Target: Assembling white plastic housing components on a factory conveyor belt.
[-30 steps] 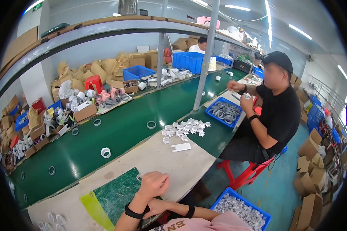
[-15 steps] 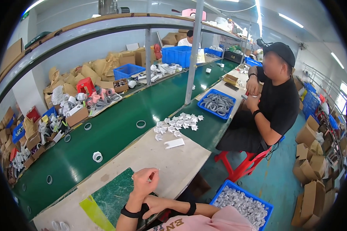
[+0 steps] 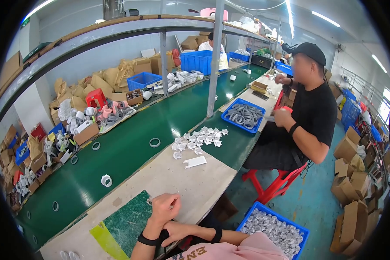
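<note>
My left hand (image 3: 165, 208) is curled into a loose fist above the near edge of the workbench, with nothing visible in it. Around that wrist runs a black wrist strap (image 3: 146, 239). My right hand (image 3: 174, 232) reaches across from the right, its fingers closed over the inner side of this strap; the fingertips are partly hidden. A dark green mat (image 3: 128, 221) lies beside my left hand, with a yellow-green sheet (image 3: 106, 242) at its left. Farther up the bench are a flat white plastic piece (image 3: 195, 162) and a cluster of white crown-shaped fittings (image 3: 201, 139).
A green conveyor belt (image 3: 130, 160) carries grey rings and a white pipe fitting (image 3: 106, 180). A blue tray (image 3: 244, 116) holds grey rings. On the floor at right, a blue bin (image 3: 271, 229) holds small pale parts. A co-worker (image 3: 310, 99) sits on a red stool (image 3: 273, 184).
My hands stay nearly in place, the left fist slightly lower. The co-worker's hands have moved apart, and one now holds a red object. The whole view has shifted slightly.
</note>
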